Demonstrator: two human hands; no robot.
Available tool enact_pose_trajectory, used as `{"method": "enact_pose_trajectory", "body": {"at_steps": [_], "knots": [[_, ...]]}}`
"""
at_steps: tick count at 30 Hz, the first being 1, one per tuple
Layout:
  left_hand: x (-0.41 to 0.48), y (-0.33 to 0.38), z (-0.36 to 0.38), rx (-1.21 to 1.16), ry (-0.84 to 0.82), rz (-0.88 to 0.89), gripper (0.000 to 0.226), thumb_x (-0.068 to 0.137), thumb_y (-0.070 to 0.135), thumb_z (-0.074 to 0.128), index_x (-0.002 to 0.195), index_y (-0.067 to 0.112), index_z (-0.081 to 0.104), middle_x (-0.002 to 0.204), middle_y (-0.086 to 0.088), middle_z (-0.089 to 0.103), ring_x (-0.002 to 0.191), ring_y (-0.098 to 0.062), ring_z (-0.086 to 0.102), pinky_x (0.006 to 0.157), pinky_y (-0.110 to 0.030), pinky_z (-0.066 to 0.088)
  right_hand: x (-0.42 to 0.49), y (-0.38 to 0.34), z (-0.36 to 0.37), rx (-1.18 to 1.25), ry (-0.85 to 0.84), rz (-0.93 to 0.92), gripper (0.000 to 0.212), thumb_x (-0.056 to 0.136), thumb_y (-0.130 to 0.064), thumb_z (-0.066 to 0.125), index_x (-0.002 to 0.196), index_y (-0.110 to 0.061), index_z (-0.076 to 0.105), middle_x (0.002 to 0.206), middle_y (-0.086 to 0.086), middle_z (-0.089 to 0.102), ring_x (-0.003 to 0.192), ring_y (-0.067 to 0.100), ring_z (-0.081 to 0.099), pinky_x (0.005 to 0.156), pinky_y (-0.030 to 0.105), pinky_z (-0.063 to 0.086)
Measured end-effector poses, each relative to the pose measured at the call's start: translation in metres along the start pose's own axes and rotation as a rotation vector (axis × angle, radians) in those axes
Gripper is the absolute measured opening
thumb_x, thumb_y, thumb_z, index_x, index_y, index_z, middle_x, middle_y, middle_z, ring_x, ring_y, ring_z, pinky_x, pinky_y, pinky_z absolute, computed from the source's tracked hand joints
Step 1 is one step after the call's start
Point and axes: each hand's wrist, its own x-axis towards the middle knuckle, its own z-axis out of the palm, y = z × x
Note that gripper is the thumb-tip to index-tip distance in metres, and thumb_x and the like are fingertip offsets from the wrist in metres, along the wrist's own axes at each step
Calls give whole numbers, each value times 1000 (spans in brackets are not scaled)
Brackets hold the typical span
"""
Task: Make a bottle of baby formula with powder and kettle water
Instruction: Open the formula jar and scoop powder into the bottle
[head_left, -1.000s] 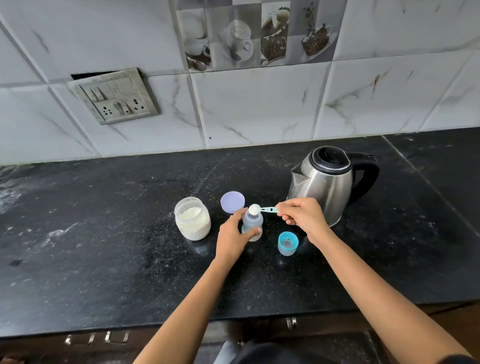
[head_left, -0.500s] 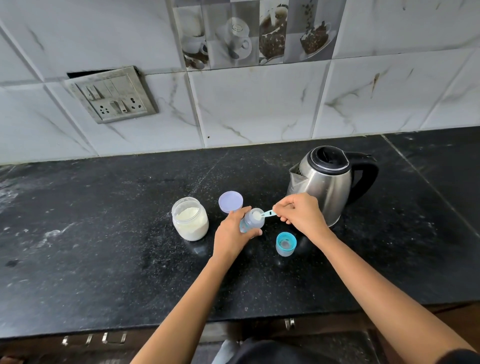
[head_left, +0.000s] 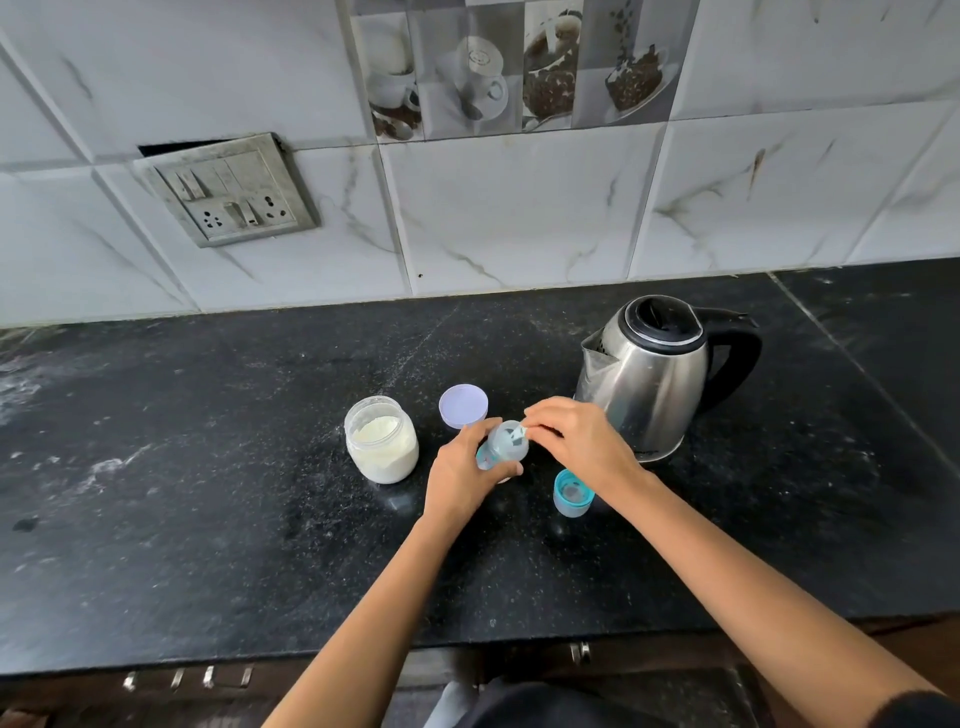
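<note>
We see a black stone counter under a tiled wall, with both bare hands working close together near its middle. The left hand is wrapped around a small clear baby bottle, fingers curled on its body, and the bottle is tilted with its open mouth turned toward the right hand. The right hand pinches the handle of a small pale scoop between thumb and fingertips, the other fingers loosely curled; the scoop's bowl sits at or just inside the bottle's mouth, though we cannot tell how much powder is in it. To the left of the bottle, near but apart from it, stands an open jar of white formula powder, upright and roughly half full. Its lilac lid lies flat on the counter just behind the left hand. A teal bottle cap stands on the counter just under the right wrist. Behind the right hand is a steel kettle with a black lid and handle, its spout facing left. On the wall at the upper left we see a grimy switch and socket plate.
</note>
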Motion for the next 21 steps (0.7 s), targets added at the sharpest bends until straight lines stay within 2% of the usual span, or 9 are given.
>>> {"method": "enact_pose_trajectory", "body": {"at_steps": [4, 11, 14, 19, 21], "knots": [[-2, -2, 1, -36, 11, 0, 56, 66, 29, 82, 117, 34, 59, 108, 17, 65, 96, -2, 58, 85, -20, 46, 0, 1, -2, 28, -28, 27, 10, 86, -10, 68, 94, -7, 75, 93, 4, 69, 81, 12, 64, 78, 29, 54], [-1, -5, 1, -47, 36, 9, 54, 69, 31, 81, 118, 36, 58, 109, 20, 62, 101, -2, 57, 88, -21, 45, 6, -1, -3, 23, 23, 37, 11, 88, -7, 64, 94, -7, 74, 97, 4, 68, 81, 8, 59, 78, 17, 49], [0, -8, 2, -45, 49, 18, 52, 69, 34, 81, 117, 38, 58, 109, 20, 63, 100, -1, 57, 87, -21, 45, 7, -2, -4, 7, -10, 67, 12, 89, -9, 64, 95, -8, 73, 96, 4, 68, 81, 9, 60, 78, 23, 52], [2, -13, 4, -56, 65, 12, 55, 70, 37, 81, 121, 33, 58, 112, 19, 63, 102, 1, 56, 88, -19, 44, 8, -2, -5, 51, 113, 19, 10, 88, -8, 65, 95, -8, 73, 93, 4, 68, 79, 8, 62, 74, 16, 50], [2, -13, 3, -64, 71, 0, 54, 71, 39, 80, 120, 34, 58, 110, 20, 63, 101, 3, 56, 85, -15, 43, 10, -3, -7, 55, 155, 18, 10, 88, -7, 66, 95, -8, 73, 90, 1, 68, 73, 2, 58, 70, 10, 47]]}}
